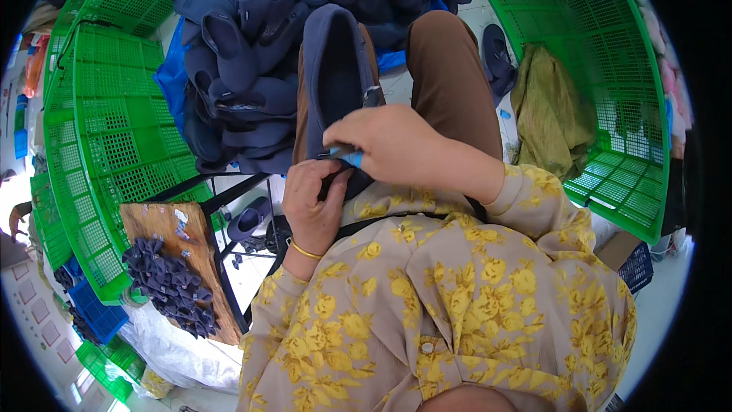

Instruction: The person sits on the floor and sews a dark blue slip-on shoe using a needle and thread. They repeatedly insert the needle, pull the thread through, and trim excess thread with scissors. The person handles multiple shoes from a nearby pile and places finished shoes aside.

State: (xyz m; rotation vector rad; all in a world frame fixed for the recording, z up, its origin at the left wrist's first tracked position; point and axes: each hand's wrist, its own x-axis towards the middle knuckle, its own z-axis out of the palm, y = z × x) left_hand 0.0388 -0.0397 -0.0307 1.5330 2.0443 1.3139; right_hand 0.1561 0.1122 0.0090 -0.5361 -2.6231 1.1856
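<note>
From here I see my right hand (389, 141) curled around a small blue object (351, 158), while the left hand (314, 192) bends its fingers inward just beside it; I cannot tell whether they grip anything. The navy shoe (335, 80) lies lengthwise along the left trouser leg (302, 111), dark opening facing up.

Beige long-sleeved blouse (488, 358), yellow floral print (494, 284), round pale button (428, 349); brown trousers (450, 80); thin gold-coloured bangle (306, 251), left wrist (311, 238).
</note>
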